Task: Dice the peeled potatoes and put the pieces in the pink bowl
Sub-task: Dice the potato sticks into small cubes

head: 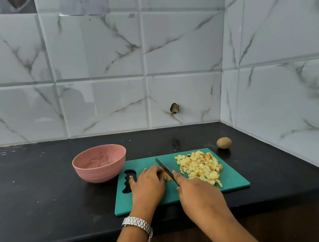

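Yellow potato dice [200, 168] heaped on green board [235, 181], right half; potato piece [168, 176] mid-board; pink bowl [99, 163] upright beside board's left

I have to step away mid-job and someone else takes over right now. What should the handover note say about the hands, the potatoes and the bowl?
Hands: the left hand holds down a potato piece on the green cutting board. The right hand grips the knife, blade at that piece.
Things: the diced potato is piled on the board's right part. The pink bowl stands left of the board, no potato in it. A whole potato lies on the counter beyond the board's right corner.
Done: one pile diced.
Left: finish this piece, dice the whole potato, move everything into the bowl.
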